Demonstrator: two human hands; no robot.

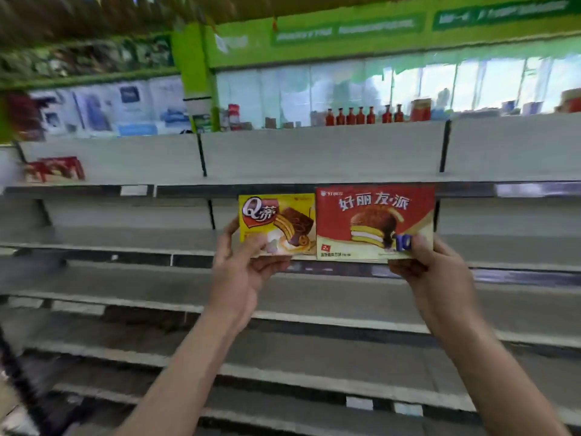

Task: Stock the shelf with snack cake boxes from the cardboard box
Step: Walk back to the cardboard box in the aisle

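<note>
Holding two snack cake boxes up side by side, both hands are raised before a grey metal shelf unit (314, 158). The left hand (242, 269) grips the yellow cardboard snack cake box with a chocolate cake picture (276, 225) at its lower left corner, thumb on the printed front and fingers (231, 228) curled behind the box's left edge. The right hand (440, 272) pinches the larger red cardboard snack cake box with a chocolate pie picture (374, 221) at its lower right corner, thumb on the front, the other fingers hidden behind. The two boxes stand upright, fronts to the camera, inner edges touching, their tops level with the front lip of the shelf board just above the fingers.

Far to the left of the left hand's fingers and higher, a blurred red box (56, 168) sits on the upper shelf board. Above and beyond both hands, a row of red bottles (364, 116) stands along the top of the unit, under a green wall banner (345, 29).
</note>
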